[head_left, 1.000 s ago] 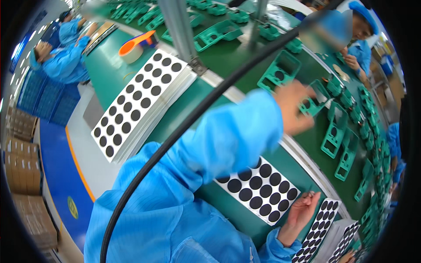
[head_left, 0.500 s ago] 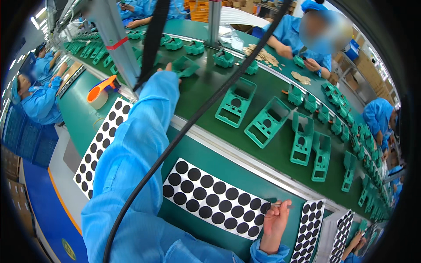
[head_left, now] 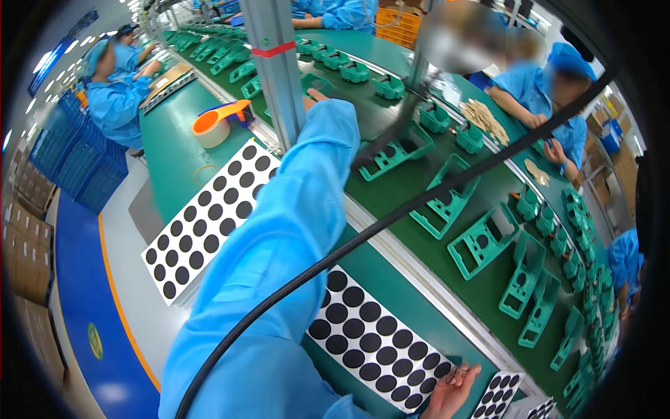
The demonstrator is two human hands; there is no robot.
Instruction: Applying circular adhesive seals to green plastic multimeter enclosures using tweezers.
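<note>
My left arm in a blue sleeve stretches far over the dark green belt, just right of the metal post. My left hand is beside a green plastic housing; its fingers are mostly hidden, so I cannot make out any grip. Low on the right, my right hand pinches something thin and dark, too small to name. This pinch is at the right end of a white sheet of round black stickers. Another sticker sheet lies left of my sleeve, and a narrower sheet is right of my right hand.
Green housings lie along the belt, with smaller green parts beyond. A metal post stands near my left hand. A black cord crosses the view. An orange tape dispenser sits at left. Co-workers sit across and at far left.
The view has swung left, so the scene sits farther right and lower. My left hand has moved closer to the post. My right hand stays at the sticker sheet's end, still pinched.
</note>
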